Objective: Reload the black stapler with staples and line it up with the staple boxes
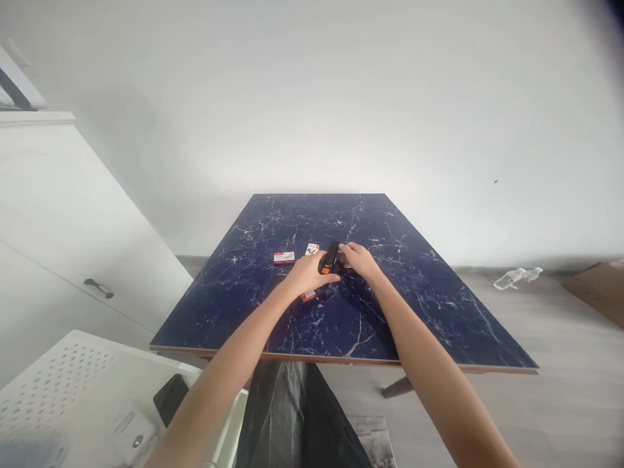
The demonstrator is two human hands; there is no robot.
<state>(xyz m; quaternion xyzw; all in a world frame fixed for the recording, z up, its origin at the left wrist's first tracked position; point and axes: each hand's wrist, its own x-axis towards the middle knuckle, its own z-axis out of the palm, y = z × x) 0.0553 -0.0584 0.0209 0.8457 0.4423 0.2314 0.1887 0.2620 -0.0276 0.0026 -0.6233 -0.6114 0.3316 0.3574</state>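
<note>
Near the middle of the blue table, my left hand [308, 273] is closed round a small black stapler [332, 255] with an orange part at its near end. My right hand [358, 259] has its fingers curled against the stapler's right side, their tips partly hidden. Left of my left hand lies a red-and-white box [284, 257]. A white card or box with a red corner [312, 248] sits just behind that hand. Partly under my left wrist, another red-and-white box [308, 296] shows.
The dark blue marbled table [322, 218] stands against a white wall. At left are a white cabinet [73, 214] and a white perforated surface [63, 377] bearing a black phone [170, 398]. Plastic bottles [517, 278] and a cardboard box [599, 289] lie on the floor at right.
</note>
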